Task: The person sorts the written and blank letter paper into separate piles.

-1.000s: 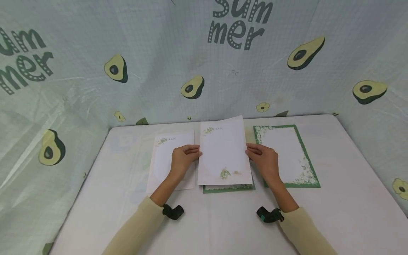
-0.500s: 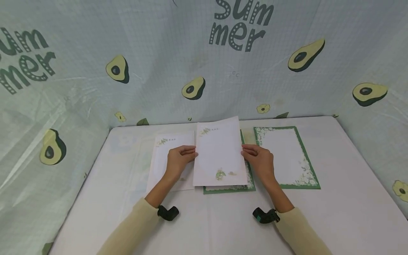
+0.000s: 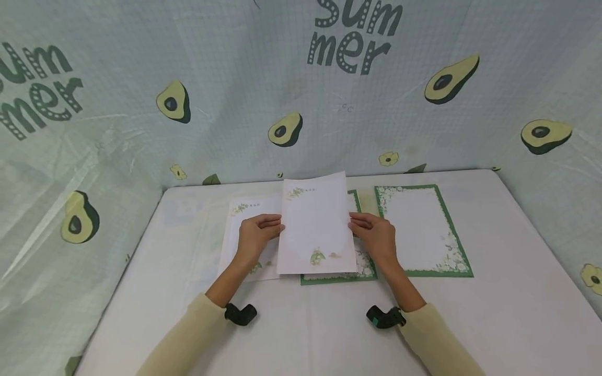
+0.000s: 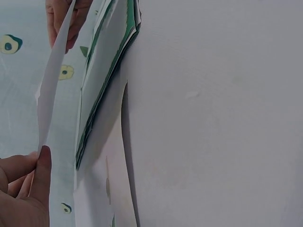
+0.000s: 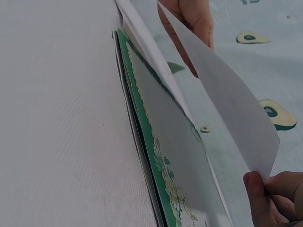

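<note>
Both hands hold up one sheet of printed paper (image 3: 316, 224), white with a small leafy print at its top left and another near the bottom. My left hand (image 3: 256, 237) pinches its left edge between thumb and fingers; my right hand (image 3: 376, 237) pinches the right edge. The wrist views show the sheet raised clear of the papers below. Beneath it lies a green-bordered floral stack (image 3: 366, 266), partly hidden. To its left is a matching leafy-print paper (image 3: 235, 235), partly covered by the left hand and the held sheet.
Another green-bordered floral sheet (image 3: 423, 230) lies on the right of the white table (image 3: 310, 329). Behind and at the sides hangs a pale curtain (image 3: 226, 78) printed with avocados and lettering. Each wrist wears a black camera.
Both hands have carried the held sheet leftward, uncovering more of the green-bordered stack and overlapping more of the left paper. The lying papers stay in place.
</note>
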`<state>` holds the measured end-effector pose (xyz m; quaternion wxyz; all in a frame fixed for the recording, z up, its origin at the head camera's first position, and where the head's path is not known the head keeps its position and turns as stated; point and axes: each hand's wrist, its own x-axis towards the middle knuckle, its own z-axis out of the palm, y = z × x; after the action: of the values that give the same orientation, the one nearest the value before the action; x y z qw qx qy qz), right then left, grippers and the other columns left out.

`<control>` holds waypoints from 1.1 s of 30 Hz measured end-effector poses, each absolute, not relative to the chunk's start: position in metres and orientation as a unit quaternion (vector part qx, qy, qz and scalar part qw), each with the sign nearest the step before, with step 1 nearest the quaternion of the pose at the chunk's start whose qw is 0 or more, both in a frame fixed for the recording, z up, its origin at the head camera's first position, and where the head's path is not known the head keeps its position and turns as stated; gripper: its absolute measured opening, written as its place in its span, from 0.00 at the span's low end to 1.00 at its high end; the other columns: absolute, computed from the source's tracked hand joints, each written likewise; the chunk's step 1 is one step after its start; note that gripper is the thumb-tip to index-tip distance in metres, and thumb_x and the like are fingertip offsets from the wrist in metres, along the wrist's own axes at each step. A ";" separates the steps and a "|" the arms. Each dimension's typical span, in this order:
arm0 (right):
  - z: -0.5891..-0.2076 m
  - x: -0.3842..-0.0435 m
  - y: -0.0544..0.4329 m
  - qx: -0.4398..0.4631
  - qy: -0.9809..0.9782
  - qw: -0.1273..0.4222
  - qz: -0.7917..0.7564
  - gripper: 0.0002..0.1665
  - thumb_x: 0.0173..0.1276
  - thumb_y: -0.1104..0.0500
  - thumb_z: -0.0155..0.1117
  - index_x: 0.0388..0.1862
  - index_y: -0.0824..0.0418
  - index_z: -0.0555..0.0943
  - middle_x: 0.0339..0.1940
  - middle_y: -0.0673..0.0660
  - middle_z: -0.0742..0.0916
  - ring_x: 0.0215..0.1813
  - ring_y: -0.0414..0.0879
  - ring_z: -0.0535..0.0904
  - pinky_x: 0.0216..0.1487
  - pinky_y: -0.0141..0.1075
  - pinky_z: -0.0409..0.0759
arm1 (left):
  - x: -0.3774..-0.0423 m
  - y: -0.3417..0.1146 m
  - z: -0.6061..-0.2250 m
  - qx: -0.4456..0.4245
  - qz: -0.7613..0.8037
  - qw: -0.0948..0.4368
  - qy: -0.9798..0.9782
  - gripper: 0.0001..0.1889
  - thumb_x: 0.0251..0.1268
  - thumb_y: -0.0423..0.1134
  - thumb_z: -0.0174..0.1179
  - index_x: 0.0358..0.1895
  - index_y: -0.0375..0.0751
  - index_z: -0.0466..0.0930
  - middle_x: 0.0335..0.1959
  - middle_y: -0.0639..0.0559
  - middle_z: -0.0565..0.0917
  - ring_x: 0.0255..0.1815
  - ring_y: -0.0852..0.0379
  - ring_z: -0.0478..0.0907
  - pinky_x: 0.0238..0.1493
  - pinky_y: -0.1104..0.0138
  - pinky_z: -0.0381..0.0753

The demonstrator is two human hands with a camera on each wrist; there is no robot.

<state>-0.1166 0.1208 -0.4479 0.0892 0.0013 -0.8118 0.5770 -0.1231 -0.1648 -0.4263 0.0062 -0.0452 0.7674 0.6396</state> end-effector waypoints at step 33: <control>-0.446 -0.118 0.097 0.006 -0.789 0.071 0.611 0.14 0.68 0.63 0.72 0.51 0.64 0.88 0.45 0.61 0.91 0.47 0.50 0.89 0.42 0.28 0.87 | -0.120 -0.189 -0.415 -0.050 0.607 -0.003 0.793 0.14 0.66 0.30 0.68 0.53 0.29 0.85 0.48 0.36 0.88 0.47 0.53 0.88 0.45 0.71 0.88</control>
<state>-0.1182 0.0969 -0.4458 0.0707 0.0056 -0.7886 0.6108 -0.1199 -0.1889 -0.4150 -0.0033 -0.0503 0.7934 0.6066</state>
